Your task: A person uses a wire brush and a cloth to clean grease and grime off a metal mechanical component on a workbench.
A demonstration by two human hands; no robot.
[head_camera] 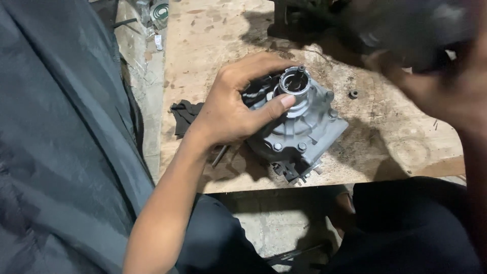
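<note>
A grey cast-metal housing [304,134] with bolts around its edge and a round collar with a short shaft on top lies on a plywood board [213,40]. My left hand [233,104] is clasped over its left side, thumb pressed against the collar and fingers curled over the far rim. My right hand [446,89] is raised at the upper right, close to the camera and heavily blurred. A dark grey blurred shape [406,28] hangs by its fingers; whether the hand holds it is unclear.
A small black nut [353,94] lies right of the housing. Black cloth [183,114] sits at the board's left edge, and a thin metal rod [219,155] lies under my wrist. A dark machine part [299,20] stands at the back. Concrete floor lies below.
</note>
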